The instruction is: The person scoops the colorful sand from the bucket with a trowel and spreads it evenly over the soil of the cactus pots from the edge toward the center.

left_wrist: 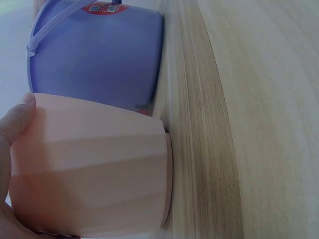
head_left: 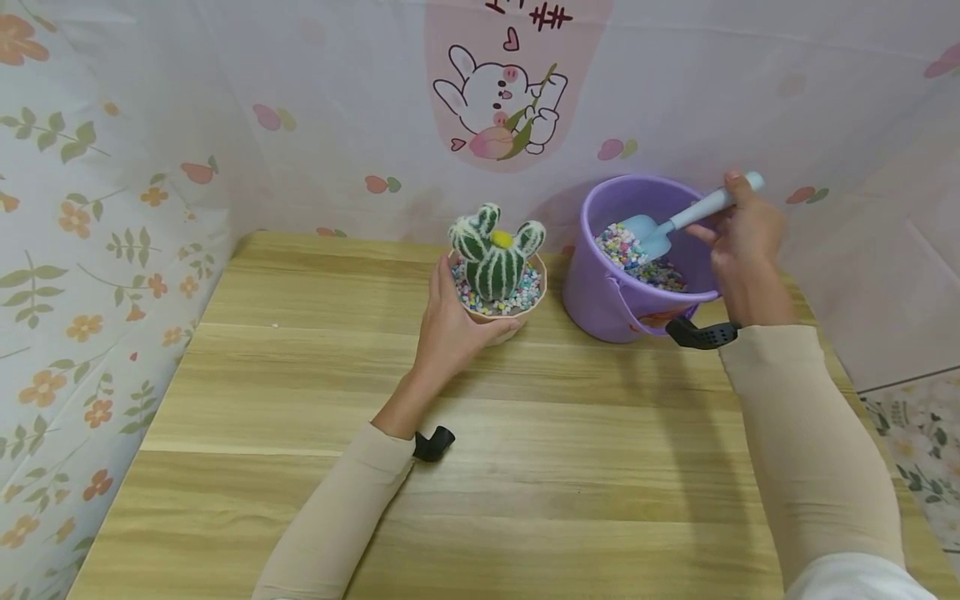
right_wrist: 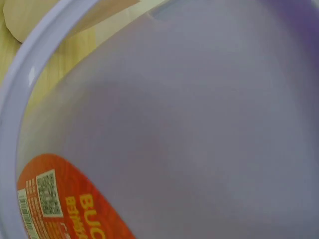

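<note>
My left hand [head_left: 452, 327] holds a pale peach flowerpot [left_wrist: 94, 164], fingers on its left side and thumb along its front. A green cactus [head_left: 493, 273] with white fuzzy ribs and a yellow top stands upright in the pot, amid coloured pebbles [head_left: 527, 293]. In my right hand [head_left: 752, 237] is the handle of a light blue toy shovel [head_left: 701, 211], whose blade is inside a purple bucket [head_left: 596, 292]. Multicoloured pebbles [head_left: 621, 244] lie heaped by the blade, and more cover the bucket's bottom. The right wrist view shows mostly the bucket's wall [right_wrist: 189, 124]; neither hand nor shovel appears there.
The bucket's handle [head_left: 633, 315] hangs down at its front, near a red label [right_wrist: 75, 199]. Pot and bucket stand near the back edge of a wooden table [head_left: 525, 483]. Behind it hangs a cloth [head_left: 337, 125] with a rabbit print; floral cloth [head_left: 75, 292] hangs at left.
</note>
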`<state>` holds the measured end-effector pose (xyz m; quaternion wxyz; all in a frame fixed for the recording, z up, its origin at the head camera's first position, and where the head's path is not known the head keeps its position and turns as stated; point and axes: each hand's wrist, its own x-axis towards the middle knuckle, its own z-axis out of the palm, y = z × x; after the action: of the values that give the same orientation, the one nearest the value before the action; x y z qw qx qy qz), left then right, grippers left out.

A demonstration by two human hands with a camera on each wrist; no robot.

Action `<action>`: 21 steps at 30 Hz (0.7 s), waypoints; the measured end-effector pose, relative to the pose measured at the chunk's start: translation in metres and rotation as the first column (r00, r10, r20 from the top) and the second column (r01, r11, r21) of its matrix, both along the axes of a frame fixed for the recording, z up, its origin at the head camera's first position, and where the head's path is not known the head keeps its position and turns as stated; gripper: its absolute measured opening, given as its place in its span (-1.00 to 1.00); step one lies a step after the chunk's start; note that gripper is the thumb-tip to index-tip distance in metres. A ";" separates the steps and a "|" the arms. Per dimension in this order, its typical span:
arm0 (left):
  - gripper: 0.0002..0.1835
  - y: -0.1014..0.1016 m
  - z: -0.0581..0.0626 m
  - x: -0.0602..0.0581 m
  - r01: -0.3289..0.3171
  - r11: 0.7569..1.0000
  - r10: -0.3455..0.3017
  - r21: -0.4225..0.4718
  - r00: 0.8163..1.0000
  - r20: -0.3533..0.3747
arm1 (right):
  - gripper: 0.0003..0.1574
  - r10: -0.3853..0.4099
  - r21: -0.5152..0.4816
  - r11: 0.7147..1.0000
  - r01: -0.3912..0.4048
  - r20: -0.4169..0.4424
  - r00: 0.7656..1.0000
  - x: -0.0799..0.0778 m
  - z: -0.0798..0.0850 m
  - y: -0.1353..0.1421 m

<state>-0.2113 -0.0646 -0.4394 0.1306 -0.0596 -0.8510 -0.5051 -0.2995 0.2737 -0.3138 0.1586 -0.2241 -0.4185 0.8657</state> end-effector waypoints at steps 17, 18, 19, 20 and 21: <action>0.37 0.001 0.001 0.002 -0.011 1.000 0.011 -0.007 1.000 -0.003 | -0.55 -0.041 -0.235 0.971 0.040 0.000 0.999 0.008 0.010 0.012; 0.38 0.001 0.001 0.002 -0.016 1.000 0.016 -0.008 1.000 -0.004 | -0.56 -0.040 -0.247 0.968 0.039 -0.002 0.999 0.009 0.010 0.012; 0.38 0.002 0.001 0.003 -0.020 1.000 0.020 -0.008 1.000 -0.004 | -0.56 -0.039 -0.261 0.965 0.037 -0.003 0.999 0.010 0.009 0.012; 0.39 0.002 0.001 0.004 -0.026 1.000 0.026 -0.009 1.000 -0.004 | -0.57 -0.037 -0.270 0.962 0.034 -0.004 0.999 0.011 0.009 0.012; 0.39 0.003 0.001 0.005 -0.031 0.999 0.031 -0.009 1.000 -0.004 | -0.58 -0.035 -0.279 0.960 0.032 -0.006 0.999 0.012 0.009 0.011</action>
<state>-0.2067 -0.0618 -0.4380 0.1398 -0.0478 -0.8539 -0.4991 -0.2872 0.2852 -0.3052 0.1422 -0.2465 -0.2879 0.9144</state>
